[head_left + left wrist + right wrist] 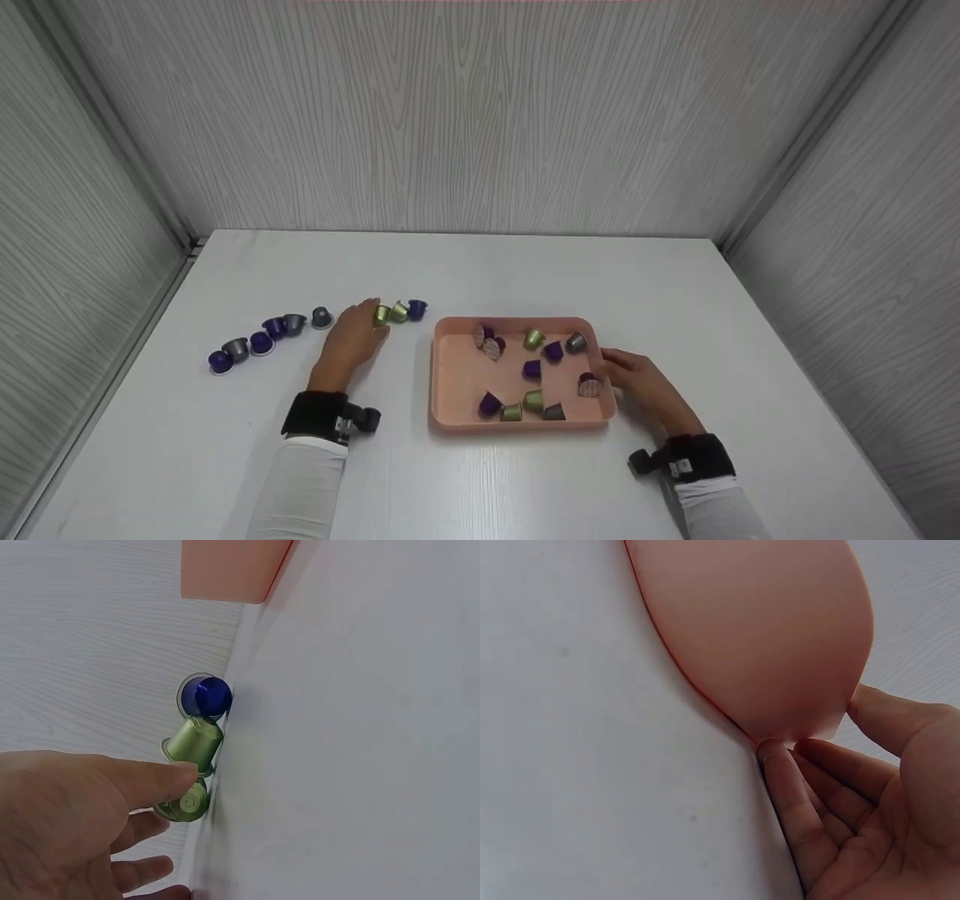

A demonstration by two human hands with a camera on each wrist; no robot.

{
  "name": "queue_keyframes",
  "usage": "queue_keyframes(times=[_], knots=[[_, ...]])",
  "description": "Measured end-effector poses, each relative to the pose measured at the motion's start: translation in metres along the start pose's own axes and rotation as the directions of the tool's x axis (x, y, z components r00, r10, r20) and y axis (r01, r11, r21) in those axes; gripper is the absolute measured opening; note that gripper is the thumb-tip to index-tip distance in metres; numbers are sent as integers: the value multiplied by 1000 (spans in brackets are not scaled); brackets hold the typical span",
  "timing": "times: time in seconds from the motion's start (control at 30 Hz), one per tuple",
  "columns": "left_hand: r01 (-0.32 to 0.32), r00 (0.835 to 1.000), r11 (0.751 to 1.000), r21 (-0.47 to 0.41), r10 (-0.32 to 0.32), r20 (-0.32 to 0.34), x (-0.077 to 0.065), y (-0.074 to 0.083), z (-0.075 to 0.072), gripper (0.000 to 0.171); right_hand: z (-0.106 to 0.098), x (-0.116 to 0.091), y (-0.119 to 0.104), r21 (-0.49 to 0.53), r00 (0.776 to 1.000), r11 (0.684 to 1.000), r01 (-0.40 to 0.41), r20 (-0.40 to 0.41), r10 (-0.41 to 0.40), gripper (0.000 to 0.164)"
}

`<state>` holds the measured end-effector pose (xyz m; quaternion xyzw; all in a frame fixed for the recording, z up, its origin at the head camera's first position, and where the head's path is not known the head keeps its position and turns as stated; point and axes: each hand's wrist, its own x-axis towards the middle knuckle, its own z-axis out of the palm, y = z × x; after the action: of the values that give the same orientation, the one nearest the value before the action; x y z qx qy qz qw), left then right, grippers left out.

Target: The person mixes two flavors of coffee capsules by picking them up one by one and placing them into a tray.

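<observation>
In the head view my left hand (356, 334) reaches a short row of coffee capsules left of the tray. Its thumb and index finger stand on either side of a green capsule (189, 801); whether both touch it is unclear. The thumb partly covers a second green capsule (196, 741), and a blue-purple capsule (206, 696) lies just past that. At the tray's right side, my right hand (641, 379) holds the pink tray (757, 630), thumb on the wall near the rim and fingertips along the bottom edge. Purple, green and grey capsules lie scattered inside the tray.
Farther left on the white table (480, 487) runs a line of purple and grey capsules, among them a grey capsule (322, 318) close to my left hand and a purple capsule (220, 362) at the outer end. Wood-grain panels (480, 112) enclose the table's back and sides.
</observation>
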<state>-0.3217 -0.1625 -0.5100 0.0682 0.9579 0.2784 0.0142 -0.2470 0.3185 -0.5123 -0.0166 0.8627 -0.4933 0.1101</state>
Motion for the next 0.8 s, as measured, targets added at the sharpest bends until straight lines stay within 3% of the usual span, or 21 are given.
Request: queue_keyframes(times=[0.23, 0.47, 0.8], knots=[[23, 1000, 999, 32, -23, -11, -5, 3, 1, 39, 1, 0, 6, 12, 1000, 1000, 6, -6, -5, 57], [50, 998, 998, 29, -49, -42, -14, 8, -5, 37, 1, 1, 6, -8, 1000, 1000, 10, -4, -10, 56], [-12, 992, 999, 46, 17, -123, -27, 26, -14, 38, -1, -1, 2, -22, 1000, 1000, 18, 7, -18, 57]])
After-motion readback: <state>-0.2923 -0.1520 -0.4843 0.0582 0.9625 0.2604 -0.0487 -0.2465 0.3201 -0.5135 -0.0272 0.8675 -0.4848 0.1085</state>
